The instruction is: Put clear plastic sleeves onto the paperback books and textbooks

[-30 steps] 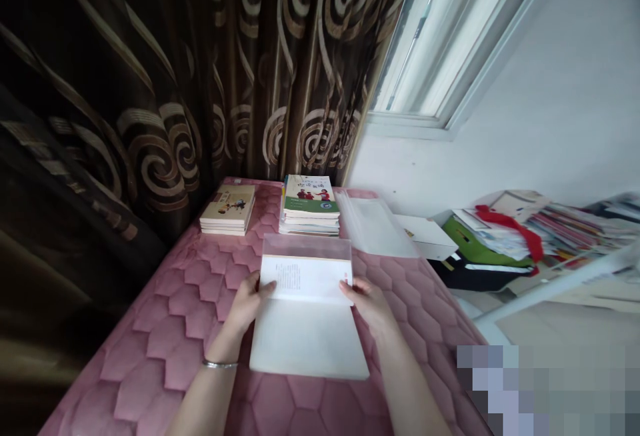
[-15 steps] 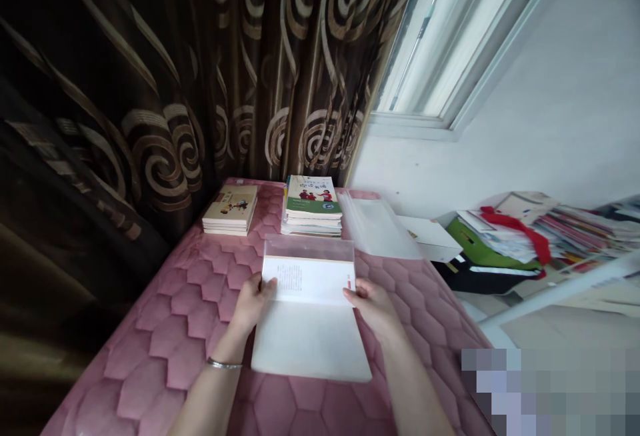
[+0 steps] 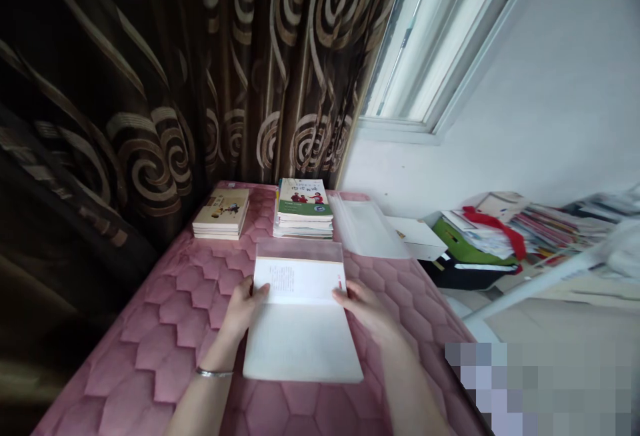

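Observation:
An opened book (image 3: 303, 343) lies in front of me, its blank white page nearest me. Its printed cover flap sits under a clear plastic book cover (image 3: 300, 249), which reaches past the flap's far edge. My left hand (image 3: 247, 299) grips the left edge of the flap and plastic, thumb on top and fingers underneath. At the opposite edge my right hand (image 3: 357, 296) pinches them the same way, its thumb near a small red mark. The fingertips below are hidden.
Farther back on the pink quilted surface (image 3: 175, 329) stand a low stack of tan books (image 3: 220, 213) and a taller book stack (image 3: 303, 206). Clear plastic sheets (image 3: 367, 226) lie right of them, beside a white box (image 3: 417, 237). Papers and a green bag (image 3: 457, 243) are piled beyond.
The whole view has shifted, so things appear slightly farther left. Both hands keep their hold on the flap and plastic cover, and the book stays open.

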Tool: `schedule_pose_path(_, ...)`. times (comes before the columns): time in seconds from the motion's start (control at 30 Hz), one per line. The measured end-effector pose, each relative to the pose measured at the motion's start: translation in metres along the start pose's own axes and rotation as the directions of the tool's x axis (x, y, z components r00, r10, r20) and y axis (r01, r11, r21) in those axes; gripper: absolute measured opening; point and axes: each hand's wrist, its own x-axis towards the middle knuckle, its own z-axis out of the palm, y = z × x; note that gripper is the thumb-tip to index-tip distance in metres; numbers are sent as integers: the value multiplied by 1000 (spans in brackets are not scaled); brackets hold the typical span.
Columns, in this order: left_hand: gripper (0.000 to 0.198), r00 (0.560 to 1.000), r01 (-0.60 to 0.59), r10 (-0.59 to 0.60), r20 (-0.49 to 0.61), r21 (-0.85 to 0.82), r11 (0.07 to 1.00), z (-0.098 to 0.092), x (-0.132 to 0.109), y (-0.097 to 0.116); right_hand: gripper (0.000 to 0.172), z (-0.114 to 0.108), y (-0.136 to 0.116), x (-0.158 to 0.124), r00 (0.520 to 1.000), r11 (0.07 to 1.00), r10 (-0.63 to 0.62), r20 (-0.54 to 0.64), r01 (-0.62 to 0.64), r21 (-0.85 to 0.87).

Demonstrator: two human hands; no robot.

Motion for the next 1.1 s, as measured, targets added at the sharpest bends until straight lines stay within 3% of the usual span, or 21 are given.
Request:
schedule_pose_path(0.1, 42, 999, -13, 14, -33, 22, 1000, 2, 1, -2, 34, -10, -5, -4, 991, 998, 67, 112, -65, -21)
schedule_pose_path(0.4, 44, 995, -10, 19, -98, 87, 996, 4, 1, 0, 30, -7, 9, 4, 998, 997, 59, 33, -58, -42)
schedule_pose_path(0.63, 45, 996, -16, 23, -84, 85, 996, 4, 1, 3, 35, -5, -1, 0, 996, 988, 44, 79, -55, 143)
schedule_pose_path(0.77, 47, 996, -12, 18, -82, 80, 997, 3, 1, 0, 39, 1, 0, 1, 999, 980, 33, 29, -38, 193)
schedule_pose_path(1.1, 48, 1000, 20, -20, -16, 17, 1000, 2, -4, 11, 37, 5, 18, 9, 988, 993, -52, -148, 35, -116)
